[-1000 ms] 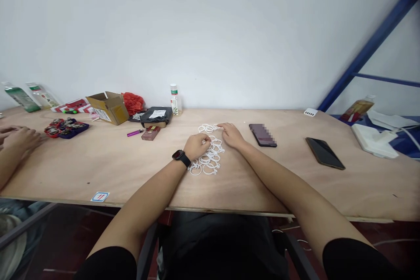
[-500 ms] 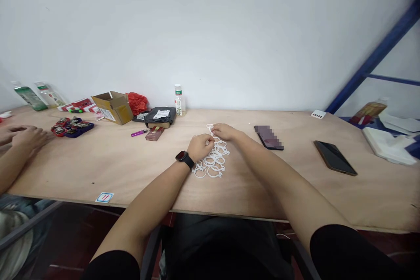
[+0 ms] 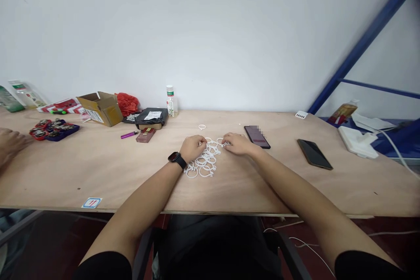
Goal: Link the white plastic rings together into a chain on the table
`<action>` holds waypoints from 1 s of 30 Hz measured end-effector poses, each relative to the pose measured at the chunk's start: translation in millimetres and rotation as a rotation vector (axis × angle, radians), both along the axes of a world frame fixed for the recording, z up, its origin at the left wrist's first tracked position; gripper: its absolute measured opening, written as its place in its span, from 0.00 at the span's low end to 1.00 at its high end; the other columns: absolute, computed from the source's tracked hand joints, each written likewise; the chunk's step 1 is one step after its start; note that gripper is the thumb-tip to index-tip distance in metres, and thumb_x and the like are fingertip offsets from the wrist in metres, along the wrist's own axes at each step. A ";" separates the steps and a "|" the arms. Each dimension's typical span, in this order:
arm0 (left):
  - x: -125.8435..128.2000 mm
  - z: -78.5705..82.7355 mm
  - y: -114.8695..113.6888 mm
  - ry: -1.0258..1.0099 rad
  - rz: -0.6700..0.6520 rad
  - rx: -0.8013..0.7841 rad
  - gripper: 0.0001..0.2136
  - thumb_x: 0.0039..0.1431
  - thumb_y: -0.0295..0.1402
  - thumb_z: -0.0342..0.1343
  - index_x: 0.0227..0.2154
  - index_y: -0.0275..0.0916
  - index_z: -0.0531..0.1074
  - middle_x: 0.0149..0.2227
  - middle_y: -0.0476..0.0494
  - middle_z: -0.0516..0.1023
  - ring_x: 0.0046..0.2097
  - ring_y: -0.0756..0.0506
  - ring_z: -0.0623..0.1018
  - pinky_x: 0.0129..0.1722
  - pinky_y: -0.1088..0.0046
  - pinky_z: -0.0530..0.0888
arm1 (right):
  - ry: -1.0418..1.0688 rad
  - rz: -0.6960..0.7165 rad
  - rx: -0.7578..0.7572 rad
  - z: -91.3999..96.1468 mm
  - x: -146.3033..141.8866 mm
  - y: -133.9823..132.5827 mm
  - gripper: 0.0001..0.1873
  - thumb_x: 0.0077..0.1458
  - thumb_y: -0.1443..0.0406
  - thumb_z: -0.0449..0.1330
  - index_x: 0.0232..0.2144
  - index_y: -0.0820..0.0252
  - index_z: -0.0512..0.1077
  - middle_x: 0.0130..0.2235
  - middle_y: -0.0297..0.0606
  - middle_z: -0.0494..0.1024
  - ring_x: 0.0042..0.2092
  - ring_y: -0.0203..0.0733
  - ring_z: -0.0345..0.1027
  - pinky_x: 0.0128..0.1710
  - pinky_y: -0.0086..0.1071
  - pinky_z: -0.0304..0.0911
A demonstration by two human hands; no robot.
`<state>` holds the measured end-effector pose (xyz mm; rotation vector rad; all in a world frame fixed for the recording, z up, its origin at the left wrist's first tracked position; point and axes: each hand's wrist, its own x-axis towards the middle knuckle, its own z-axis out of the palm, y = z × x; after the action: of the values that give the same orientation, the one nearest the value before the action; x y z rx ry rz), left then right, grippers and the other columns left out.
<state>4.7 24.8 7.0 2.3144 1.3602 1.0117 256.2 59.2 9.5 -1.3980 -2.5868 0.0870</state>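
Observation:
A loose pile of white plastic curtain rings, each with a small eyelet, lies on the wooden table between my hands. My left hand, with a black watch on its wrist, rests at the pile's upper left. Its thumb and fingers are pinched together at the edge of a ring, though the grip itself is partly hidden. Just right of the pile, my right hand has curled fingertips closed on another white ring, close to the table. A single ring lies apart, beyond the pile.
Two phones lie to the right, near a white power strip. Leftward are a dark red box, purple lighter, bottle, black package, cardboard box and another person's hand.
My right hand has moved from the lone ring beyond the pile back to the pile's right side and has taken hold of another ring. My left hand stays at the pile. The view has shifted right.

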 end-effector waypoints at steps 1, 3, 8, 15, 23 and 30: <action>-0.3 -0.1 0.1 0.000 0.001 0.001 0.09 0.54 0.28 0.51 0.29 0.40 0.77 0.33 0.46 0.81 0.34 0.47 0.76 0.38 0.72 0.70 | 0.016 -0.029 0.041 3.2 -0.9 -1.2 0.11 0.54 0.64 0.57 0.39 0.53 0.77 0.53 0.41 0.73 0.54 0.52 0.66 0.53 0.45 0.58; -1.0 0.0 0.1 -0.003 0.003 0.008 0.09 0.54 0.28 0.51 0.29 0.40 0.77 0.33 0.46 0.81 0.34 0.47 0.76 0.38 0.72 0.70 | 0.068 -0.087 0.139 8.2 -7.0 2.7 0.12 0.54 0.67 0.55 0.37 0.55 0.77 0.55 0.41 0.72 0.55 0.52 0.65 0.55 0.47 0.56; -2.2 1.4 -1.0 -0.002 0.011 0.050 0.09 0.54 0.28 0.52 0.30 0.39 0.78 0.33 0.46 0.81 0.33 0.47 0.76 0.38 0.72 0.70 | 0.053 -0.026 0.118 4.1 -43.0 40.5 0.22 0.56 0.70 0.50 0.50 0.56 0.73 0.56 0.41 0.73 0.57 0.49 0.64 0.57 0.44 0.57; -1.5 4.2 -2.7 0.064 0.018 0.041 0.09 0.55 0.28 0.52 0.31 0.39 0.78 0.35 0.47 0.81 0.35 0.48 0.77 0.40 0.73 0.70 | -0.110 0.016 -0.014 -10.1 -74.6 85.1 0.29 0.59 0.71 0.47 0.62 0.51 0.60 0.63 0.38 0.64 0.66 0.52 0.50 0.61 0.54 0.46; 0.9 4.8 -2.3 0.084 0.023 0.057 0.09 0.55 0.28 0.52 0.31 0.39 0.78 0.35 0.47 0.81 0.35 0.48 0.77 0.39 0.73 0.70 | -0.211 -0.030 0.101 -8.2 -53.3 64.9 0.21 0.61 0.68 0.48 0.53 0.56 0.71 0.55 0.47 0.72 0.55 0.53 0.64 0.55 0.46 0.54; -1.1 4.2 -1.9 0.095 0.009 0.079 0.09 0.55 0.28 0.52 0.30 0.39 0.78 0.34 0.47 0.81 0.35 0.48 0.76 0.40 0.72 0.70 | -0.203 0.049 0.059 -6.6 -78.2 77.5 0.30 0.59 0.69 0.50 0.64 0.54 0.56 0.64 0.44 0.61 0.63 0.53 0.54 0.57 0.47 0.52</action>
<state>3.5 22.9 11.1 2.4451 1.3903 0.9872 178.0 136.7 2.9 -1.3888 -2.7622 -0.1301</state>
